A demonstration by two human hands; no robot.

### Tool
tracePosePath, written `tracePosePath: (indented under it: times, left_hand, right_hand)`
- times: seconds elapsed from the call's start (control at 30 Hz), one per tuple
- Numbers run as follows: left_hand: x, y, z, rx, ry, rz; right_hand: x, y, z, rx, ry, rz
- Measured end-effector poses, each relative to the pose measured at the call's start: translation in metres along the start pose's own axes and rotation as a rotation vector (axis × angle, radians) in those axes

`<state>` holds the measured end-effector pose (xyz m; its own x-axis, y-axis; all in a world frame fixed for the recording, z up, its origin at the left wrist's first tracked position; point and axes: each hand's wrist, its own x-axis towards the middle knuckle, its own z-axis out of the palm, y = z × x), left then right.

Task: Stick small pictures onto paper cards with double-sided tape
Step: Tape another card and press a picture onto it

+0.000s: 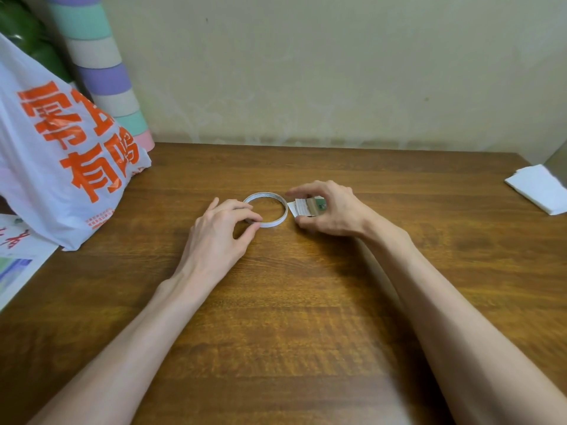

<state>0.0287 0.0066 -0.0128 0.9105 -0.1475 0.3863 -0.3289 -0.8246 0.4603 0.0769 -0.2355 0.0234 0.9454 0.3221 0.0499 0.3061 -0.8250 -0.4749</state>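
Tape roll: thin white ring of double-sided tape; flat on its side near the middle of the table; wood visible through its open centre.
Left hand: at the ring's near-left arc; index fingertip and thumb curled in a narrow pinch on the rim; other fingers bent alongside; whether a loose tape end is lifted, not discernible.
Tape relative to left fingers: rim held between index fingertip on the far side and thumb on the near side; rest of the ring extending rightward, free of the fingers.
Stack of cards and pictures: just right of the ring, one white corner almost touching it; pale lined face uppermost, green printed edge at its right; number of pieces not discernible.
Right hand: arched over the stack; fingers curled round its far edge, thumb at its near edge; stack gripped between them; resting on the table or just above it, unclear.
Plastic bag: white with orange characters; slumped at far left.
Striped tube: pastel bands; leaning at the wall behind the bag.
Folded white paper: at the table's far right edge, well apart from both hands.
Printed sheets: at the left edge, partly under the bag.
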Motion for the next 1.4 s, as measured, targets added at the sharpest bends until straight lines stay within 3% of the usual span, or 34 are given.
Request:
tracePosePath:
  times: [0.17, 0.47, 0.67, 1.03, 1.4]
  left_hand:
    - [0.0, 0.004, 0.002, -0.021, -0.107, 0.021]
    - [-0.001, 0.003, -0.002, 0.014, -0.027, 0.087]
    - [-0.001, 0.003, -0.001, 0.013, -0.017, 0.089]
    - [-0.002, 0.002, 0.001, 0.019, -0.011, 0.122]
    - [-0.003, 0.0, 0.002, -0.003, -0.004, 0.155]
  right_hand:
    - [-0.002, 0.0, 0.002, -0.046, 0.024, 0.042]
    - [-0.002, -0.008, 0.008, -0.238, 0.099, 0.058]
    - [-0.01, -0.004, -0.004, -0.116, 0.018, 0.057]
    - [-0.018, -0.007, -0.003, -0.124, 0.003, 0.047]
    - [-0.029, -0.005, 0.002, -0.084, 0.077, 0.002]
